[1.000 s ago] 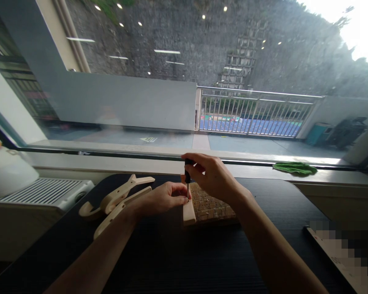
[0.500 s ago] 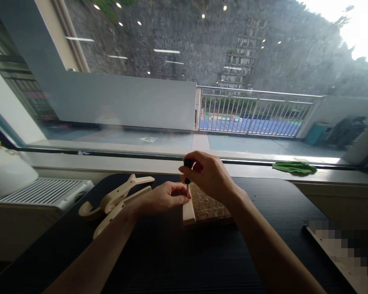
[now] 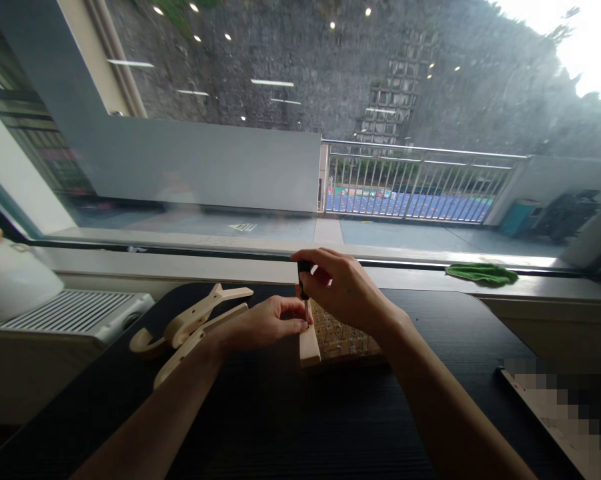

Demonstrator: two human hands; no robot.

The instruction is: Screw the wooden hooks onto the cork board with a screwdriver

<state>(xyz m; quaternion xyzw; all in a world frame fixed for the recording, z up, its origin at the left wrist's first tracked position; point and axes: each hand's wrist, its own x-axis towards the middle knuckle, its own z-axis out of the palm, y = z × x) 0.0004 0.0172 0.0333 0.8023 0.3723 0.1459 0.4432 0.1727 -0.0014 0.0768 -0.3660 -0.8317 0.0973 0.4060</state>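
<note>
My right hand is closed around the black handle of a small screwdriver, held nearly upright. Its metal shaft points down at a pale wooden strip along the left side of a brown woven panel. At the shaft's tip, the thumb and forefinger of my left hand pinch together close above the strip. A small dark thing shows at those fingertips, too tiny to make out. The panel's far part is hidden behind my right hand.
Shaped pale wooden pieces with holes lie left on the dark table. A green cloth rests on the windowsill. At the right edge is a long light strip, partly blurred out. A white slatted unit stands left.
The screwdriver's handle has tipped slightly to the left, and the fingers of my right hand have shifted around it. My left hand keeps nearly the same place.
</note>
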